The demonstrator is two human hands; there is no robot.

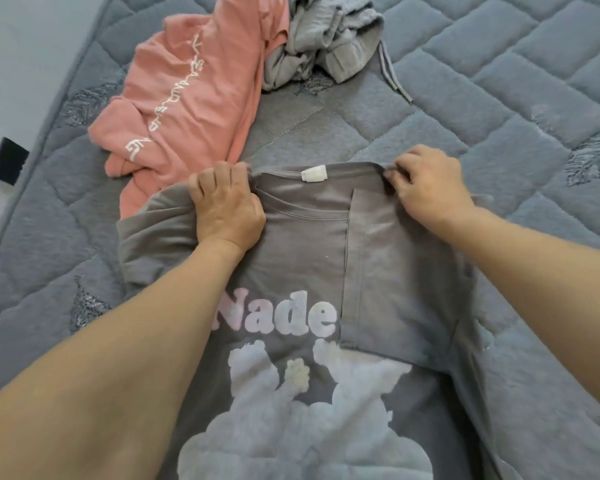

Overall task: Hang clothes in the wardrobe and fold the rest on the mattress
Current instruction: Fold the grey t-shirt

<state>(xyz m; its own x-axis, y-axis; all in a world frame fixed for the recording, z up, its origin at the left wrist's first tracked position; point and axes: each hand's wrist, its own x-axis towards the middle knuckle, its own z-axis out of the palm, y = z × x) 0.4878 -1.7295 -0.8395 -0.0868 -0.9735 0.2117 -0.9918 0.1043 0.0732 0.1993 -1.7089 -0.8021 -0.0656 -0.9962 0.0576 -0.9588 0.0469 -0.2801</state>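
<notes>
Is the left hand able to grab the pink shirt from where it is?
Probably yes: the pink shirt lies just beyond the left hand, nothing between them, but that hand grips the grey shirt now.

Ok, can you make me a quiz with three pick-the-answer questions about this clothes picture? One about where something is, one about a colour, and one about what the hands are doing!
1. Where does the pink top lie?
A. Beyond the left hand, on the mattress
B. On the floor
C. Under the right arm

2. What colour is the T-shirt being folded?
A. Green
B. Grey
C. Yellow

3. What are the two hands doing?
A. Hanging loose in the air
B. Gripping the T-shirt near its collar
C. Holding a hanger

Answers:
1 A: the pink top lies on the mattress, beyond the left hand.
2 B: the T-shirt is grey.
3 B: the left hand and right hand grip the cloth beside the collar.
</notes>
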